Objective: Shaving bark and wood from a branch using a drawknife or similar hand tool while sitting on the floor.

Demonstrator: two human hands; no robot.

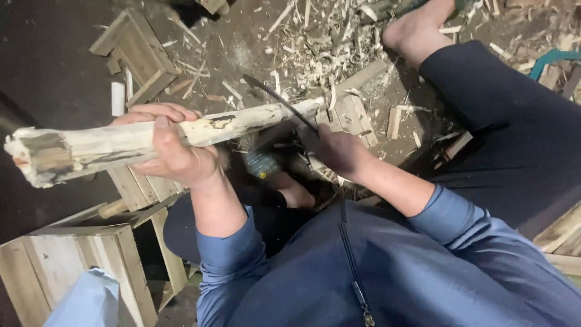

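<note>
Two hands work a pale, stripped log [151, 138] that lies nearly level across the left half of the view, its ragged butt end toward the left edge and its thinner end resting on a wooden block [351, 115] on the floor. The left hand [172, 145] wraps the log near its middle, fingers curled over the top and thumb underneath, forearm rising from a rolled blue sleeve. The right hand [339, 151] is closed around the handle of a dark curved blade [278, 100], whose edge lies against the log's thin end; the wrist is bent inward, elbow tucked near the knee. Wood shavings [327, 48] crowd the floor beyond the block, beside a bare foot [414, 30]. Small slatted wooden stools [78, 260] stand close under the log at lower left, and another [136, 48] lies at upper left. Dark bare floor [42, 66] is open at far left.
</note>
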